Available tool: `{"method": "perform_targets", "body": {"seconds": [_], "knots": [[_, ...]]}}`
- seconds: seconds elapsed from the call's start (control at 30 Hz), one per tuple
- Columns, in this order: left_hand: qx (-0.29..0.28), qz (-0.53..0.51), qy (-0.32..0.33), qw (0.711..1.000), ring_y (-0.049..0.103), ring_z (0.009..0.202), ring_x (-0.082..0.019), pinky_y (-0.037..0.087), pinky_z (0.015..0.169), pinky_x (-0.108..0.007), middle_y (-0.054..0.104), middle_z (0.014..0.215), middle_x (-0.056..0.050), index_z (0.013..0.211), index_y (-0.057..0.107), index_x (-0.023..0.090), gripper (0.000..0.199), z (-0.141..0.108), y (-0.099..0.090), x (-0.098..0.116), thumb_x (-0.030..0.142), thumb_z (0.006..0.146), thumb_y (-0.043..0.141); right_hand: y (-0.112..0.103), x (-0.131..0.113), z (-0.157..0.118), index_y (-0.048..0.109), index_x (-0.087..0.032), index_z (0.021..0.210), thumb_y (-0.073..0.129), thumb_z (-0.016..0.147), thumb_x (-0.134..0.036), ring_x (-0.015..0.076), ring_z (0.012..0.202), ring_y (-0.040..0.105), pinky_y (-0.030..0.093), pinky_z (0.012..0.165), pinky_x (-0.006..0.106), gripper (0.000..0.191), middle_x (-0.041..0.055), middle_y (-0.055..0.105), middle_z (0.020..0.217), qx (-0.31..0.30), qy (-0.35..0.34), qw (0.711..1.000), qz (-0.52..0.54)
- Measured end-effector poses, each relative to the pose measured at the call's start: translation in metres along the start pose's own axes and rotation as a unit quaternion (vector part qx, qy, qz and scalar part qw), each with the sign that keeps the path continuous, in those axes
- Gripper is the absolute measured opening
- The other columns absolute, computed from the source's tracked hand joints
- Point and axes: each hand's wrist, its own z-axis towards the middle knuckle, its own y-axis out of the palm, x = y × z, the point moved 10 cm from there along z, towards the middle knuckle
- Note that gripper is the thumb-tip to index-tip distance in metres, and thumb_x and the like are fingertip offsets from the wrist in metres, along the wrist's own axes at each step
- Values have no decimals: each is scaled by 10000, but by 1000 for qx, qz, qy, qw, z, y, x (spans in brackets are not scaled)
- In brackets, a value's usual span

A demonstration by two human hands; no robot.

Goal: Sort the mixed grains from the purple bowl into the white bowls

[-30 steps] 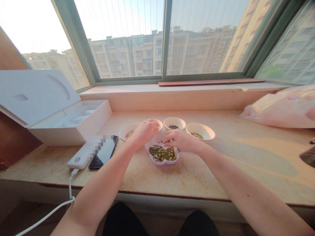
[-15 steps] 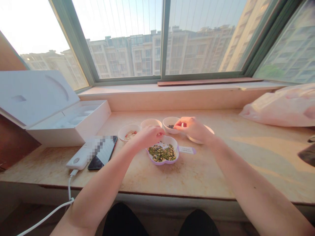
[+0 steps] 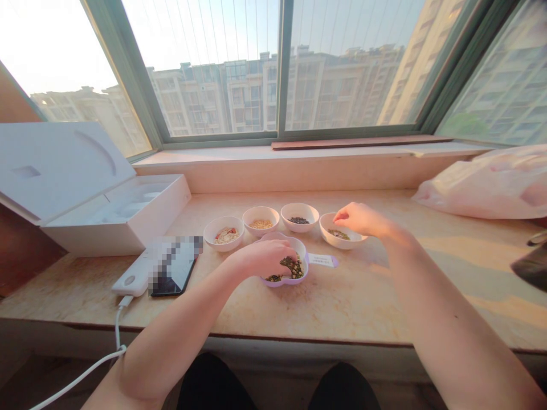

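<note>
My left hand (image 3: 271, 259) is over a purple-rimmed, flower-shaped bowl (image 3: 294, 281) of mixed beans. Its thumb and fingers are apart, with beans (image 3: 291, 265) showing between them. On the right, my right hand (image 3: 359, 219) dips its fingertips into a white bowl (image 3: 348, 244) holding some green beans (image 3: 338, 234). Those fingertips are pinched together; whatever is between them is too small to make out. Behind the flower-shaped bowl stand a white bowl (image 3: 306, 228) of black beans, another bowl (image 3: 267, 232) with pale tan beans, and a third bowl (image 3: 222, 246) with pale and reddish pieces.
A labelled tab (image 3: 321, 260) sticks out from the flower-shaped bowl. To the left lie a phone (image 3: 179, 276) and a white power bank (image 3: 130, 279) with a cable, beside an open white box (image 3: 123, 222). A plastic bag (image 3: 482, 185) rests at the far right, near the window.
My left hand has come down toward me, from near the back bowls into the flower-shaped bowl. My right hand has shifted right, from the black-bean bowl to the green-bean bowl.
</note>
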Motion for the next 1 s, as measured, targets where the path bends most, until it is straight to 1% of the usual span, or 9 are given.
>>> {"method": "perform_targets", "body": {"seconds": [0.07, 0.13, 0.27, 0.4, 0.53, 0.63, 0.77, 0.9, 1.0], "knots": [[-19, -6, 24, 1000, 665, 863, -214, 496, 776, -321, 736, 903, -42, 808, 747, 239, 110, 3, 6, 3, 181, 856, 666, 6, 0, 1, 822, -207, 781, 666, 743, -227, 236, 794, 709, 456, 594, 285, 161, 88, 809, 941, -23, -3, 1000, 2], [-16, -11, 29, 999, 670, 885, -218, 494, 789, -326, 749, 905, -33, 822, 758, 251, 184, 5, 6, 3, 126, 855, 626, 8, -1, 2, 817, -208, 773, 681, 727, -234, 229, 773, 704, 454, 597, 284, 146, 83, 804, 920, -31, -5, 1000, 3], [-3, -36, 29, 999, 684, 943, -205, 498, 861, -316, 773, 931, 6, 858, 775, 273, 231, 8, 5, 1, 98, 852, 625, 4, -3, 2, 810, -217, 782, 713, 729, -306, 225, 760, 689, 461, 628, 285, 142, 71, 785, 837, -2, -11, 1000, 0], [-6, -54, 19, 998, 684, 922, -194, 498, 848, -306, 766, 899, 18, 835, 773, 259, 209, 6, 3, 1, 112, 858, 626, 4, -6, 0, 809, -221, 787, 722, 738, -361, 230, 761, 675, 460, 636, 291, 173, 75, 768, 793, 8, -16, 1000, 0], [-1, -65, 15, 998, 680, 913, -189, 496, 843, -299, 753, 885, 11, 813, 765, 249, 203, 5, -2, 2, 104, 841, 625, 6, -7, 0, 818, -228, 822, 707, 750, -370, 229, 769, 677, 462, 638, 288, 194, 80, 776, 831, -2, -17, 1000, -5], [-3, -61, 13, 998, 674, 893, -189, 494, 818, -297, 744, 882, 0, 792, 751, 239, 174, 4, -2, 2, 111, 834, 640, 7, -7, 1, 832, -224, 886, 678, 766, -333, 237, 811, 693, 467, 643, 290, 224, 96, 794, 908, -18, -12, 1000, -6], [9, -63, 17, 998, 668, 859, -184, 490, 782, -289, 727, 849, 4, 765, 735, 234, 153, 5, -3, 0, 106, 821, 671, 8, -9, 0, 839, -231, 919, 658, 792, -310, 236, 854, 706, 473, 662, 290, 235, 93, 803, 991, -38, -3, 999, -10], [-1, -71, 11, 997, 681, 865, -199, 501, 776, -299, 743, 881, -14, 801, 754, 229, 98, 6, 0, -4, 150, 834, 706, 4, -8, -2, 837, -232, 944, 668, 798, -320, 231, 856, 712, 471, 656, 288, 240, 86, 804, 1011, -24, 11, 1000, -10], [-6, -84, 0, 996, 693, 880, -192, 513, 795, -294, 759, 928, -29, 832, 767, 225, 98, 5, -2, -7, 178, 865, 687, -1, -11, -4, 829, -211, 922, 669, 812, -322, 239, 851, 712, 469, 670, 298, 223, 106, 804, 1000, 1, 9, 1000, -9]]}}
